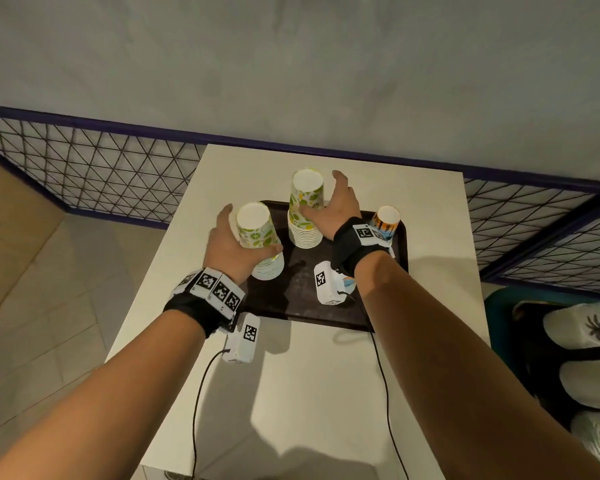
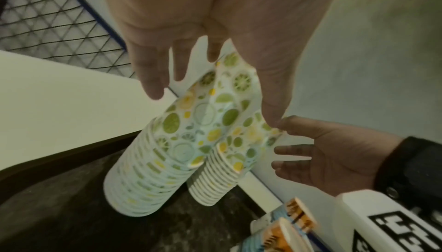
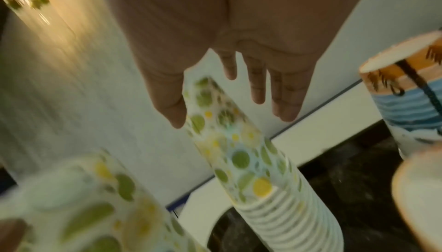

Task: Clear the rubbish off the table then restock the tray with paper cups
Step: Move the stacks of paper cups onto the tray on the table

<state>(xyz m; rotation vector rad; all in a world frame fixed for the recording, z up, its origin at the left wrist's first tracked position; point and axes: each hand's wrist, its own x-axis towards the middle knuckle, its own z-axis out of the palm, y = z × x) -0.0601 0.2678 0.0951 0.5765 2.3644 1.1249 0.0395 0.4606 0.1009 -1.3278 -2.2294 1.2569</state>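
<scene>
Restocking now: your left hand (image 1: 231, 245) and right hand (image 1: 340, 206) both spread loose beside stacks (image 1: 262, 244) on the tray (image 1: 326, 313). Next, probably straighten them.

No readable text, brand or number anywhere (only coded black-white squares on wrist bands (image 1: 212, 286)).

Three inverted paper-cup stacks (image 1: 303, 216) upright on dark tray (image 1: 302, 306).

left hand (image 1: 230, 244): fingers spread, relaxed | right hand (image 1: 336, 206): fingers straight, seemingly loose | both arms extended
</scene>
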